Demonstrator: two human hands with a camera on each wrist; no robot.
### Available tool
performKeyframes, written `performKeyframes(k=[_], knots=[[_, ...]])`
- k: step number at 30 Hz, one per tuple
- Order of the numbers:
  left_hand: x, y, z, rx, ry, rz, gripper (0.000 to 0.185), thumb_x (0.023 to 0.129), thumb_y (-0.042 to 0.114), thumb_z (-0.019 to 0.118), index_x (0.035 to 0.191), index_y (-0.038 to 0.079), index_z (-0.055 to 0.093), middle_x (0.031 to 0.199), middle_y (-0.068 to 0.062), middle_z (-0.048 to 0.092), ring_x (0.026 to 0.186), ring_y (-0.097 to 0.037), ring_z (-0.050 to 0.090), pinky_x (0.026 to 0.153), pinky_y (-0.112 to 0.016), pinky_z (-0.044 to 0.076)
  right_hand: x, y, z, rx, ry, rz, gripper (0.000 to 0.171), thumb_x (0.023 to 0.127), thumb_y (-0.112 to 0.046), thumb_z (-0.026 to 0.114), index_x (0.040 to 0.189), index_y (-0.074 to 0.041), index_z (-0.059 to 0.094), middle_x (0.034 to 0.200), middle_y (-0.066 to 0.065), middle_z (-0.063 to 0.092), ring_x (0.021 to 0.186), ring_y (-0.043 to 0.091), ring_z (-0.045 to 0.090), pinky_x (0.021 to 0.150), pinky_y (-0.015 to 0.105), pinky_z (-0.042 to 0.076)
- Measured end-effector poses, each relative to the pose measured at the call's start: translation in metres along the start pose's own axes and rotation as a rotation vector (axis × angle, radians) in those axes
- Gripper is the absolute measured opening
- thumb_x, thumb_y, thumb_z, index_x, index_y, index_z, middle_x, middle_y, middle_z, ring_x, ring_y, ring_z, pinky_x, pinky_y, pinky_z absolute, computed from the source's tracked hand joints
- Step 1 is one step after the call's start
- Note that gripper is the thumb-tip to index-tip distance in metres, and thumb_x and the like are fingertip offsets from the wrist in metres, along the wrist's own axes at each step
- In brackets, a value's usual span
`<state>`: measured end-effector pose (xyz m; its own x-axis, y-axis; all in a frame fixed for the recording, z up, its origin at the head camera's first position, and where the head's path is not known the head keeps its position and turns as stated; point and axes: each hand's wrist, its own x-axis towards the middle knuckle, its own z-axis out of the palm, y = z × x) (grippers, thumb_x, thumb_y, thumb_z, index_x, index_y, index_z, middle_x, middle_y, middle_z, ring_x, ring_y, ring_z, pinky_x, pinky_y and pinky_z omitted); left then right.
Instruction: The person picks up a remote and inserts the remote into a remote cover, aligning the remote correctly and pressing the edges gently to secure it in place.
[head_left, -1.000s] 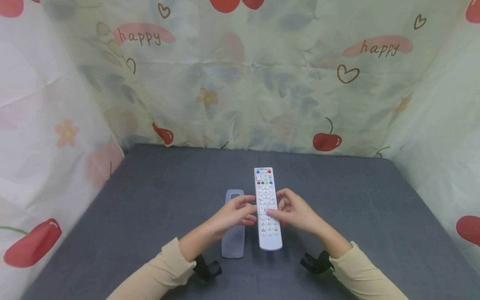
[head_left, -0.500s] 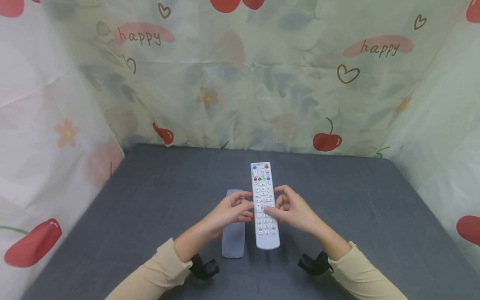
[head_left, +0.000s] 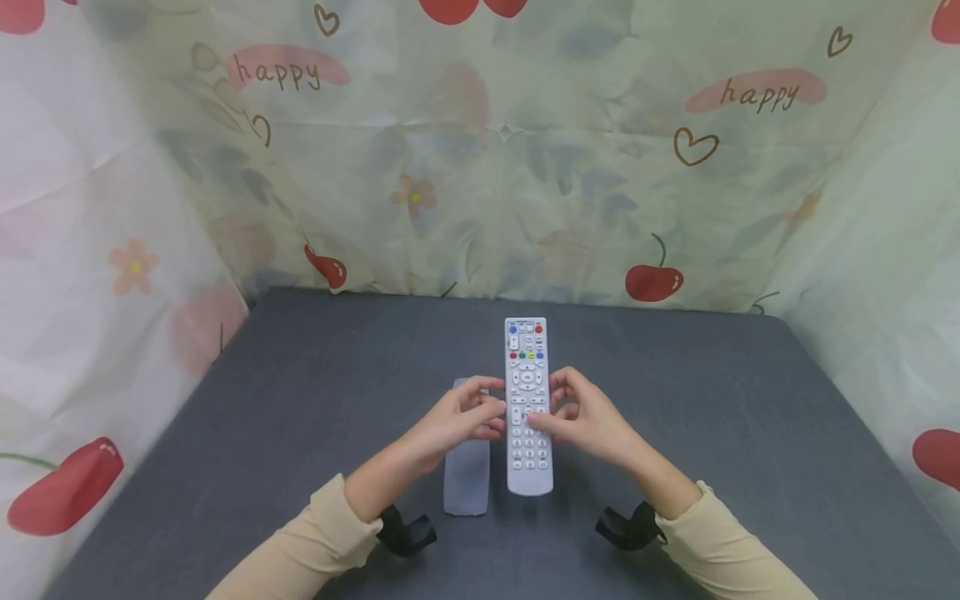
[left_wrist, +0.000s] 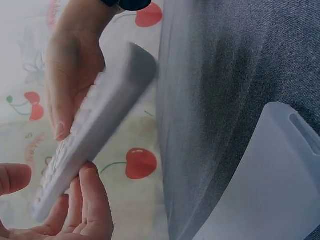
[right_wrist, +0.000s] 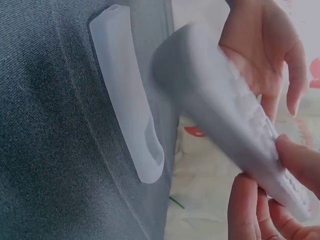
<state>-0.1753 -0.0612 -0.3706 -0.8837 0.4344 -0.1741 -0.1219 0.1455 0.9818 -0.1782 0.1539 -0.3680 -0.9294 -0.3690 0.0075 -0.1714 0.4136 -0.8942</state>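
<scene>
**Remote held clear of bench on a fingertip grip: slip risk**

The remote (head_left: 528, 406) is off the bench (head_left: 720, 400), button face up, near the middle of the surface and pointing toward the far edge. The left hand (head_left: 457, 423) holds its left long edge and the right hand (head_left: 585, 419) its right long edge, both around mid-length. On each hand the fingers are curled in and clamped on the remote, thumb on the button face. The wrist views confirm that the remote is lifted, with open air under its near end.

The sleeve (head_left: 467, 462), a translucent cover, lies flat on the bench just left of the remote, lengthwise toward the far edge, partly beneath the left hand. Neither hand touches it as far as the pictures show.

Judged risks:
- The grip rests on fingertips (left_wrist: 90, 192) along narrow edges. Should either hand let go to reach for the sleeve, the remote could tip at its unsupported end and drop to the bench.
- Thumbs on the keypad could press buttons unintentionally.
- The left wrist sits low over the sleeve; a sweep of the forearm could push the sleeve toward the near edge.
- The sleeve looks soft and limp; it may fold or buckle if lifted by one end.
</scene>
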Motion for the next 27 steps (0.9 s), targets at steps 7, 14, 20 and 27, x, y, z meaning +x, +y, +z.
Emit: performKeyframes(k=[7,14,20,27], knots=[[0.001,0.001,-0.001,0.016,0.014,0.026,0.041,0.095,0.022,0.051,0.133,0.008,0.044,0.113,-0.018,0.058,0.094,-0.016,0.062,0.089,-0.037,0.052,0.002,-0.001,0.002,-0.085,0.091,-0.079,0.044,0.08,-0.013,0.073,0.113,-0.004,0.046,0.102,0.016,0.062,0.073,0.018,0.061,0.065,0.03,0.054],[0.003,0.002,-0.001,0.009,-0.009,-0.026,0.043,0.099,0.03,0.043,0.135,0.007,0.045,0.112,-0.017,0.058,0.09,-0.017,0.064,0.087,-0.037,0.053,0.001,-0.001,0.003,-0.121,0.208,-0.163,0.041,0.079,-0.012,0.074,0.115,-0.007,0.055,0.104,0.013,0.064,0.083,0.021,0.064,0.07,0.03,0.055],[0.002,0.003,-0.001,-0.053,-0.077,-0.042,0.054,0.1,0.044,0.034,0.138,0.005,0.038,0.104,-0.018,0.066,0.083,-0.013,0.067,0.087,-0.042,0.053,-0.001,-0.002,0.007,-0.105,0.259,-0.256,0.037,0.077,-0.005,0.074,0.111,-0.007,0.058,0.102,0.012,0.065,0.091,0.024,0.065,0.076,0.033,0.056],[0.0,0.006,-0.001,-0.124,-0.134,0.01,0.049,0.099,0.037,0.04,0.134,0.003,0.039,0.111,-0.023,0.061,0.084,-0.011,0.067,0.085,-0.034,0.054,-0.003,-0.001,0.011,-0.205,0.273,-0.435,0.031,0.073,0.005,0.074,0.099,-0.007,0.062,0.095,0.005,0.063,0.09,0.012,0.06,0.078,0.038,0.055]])
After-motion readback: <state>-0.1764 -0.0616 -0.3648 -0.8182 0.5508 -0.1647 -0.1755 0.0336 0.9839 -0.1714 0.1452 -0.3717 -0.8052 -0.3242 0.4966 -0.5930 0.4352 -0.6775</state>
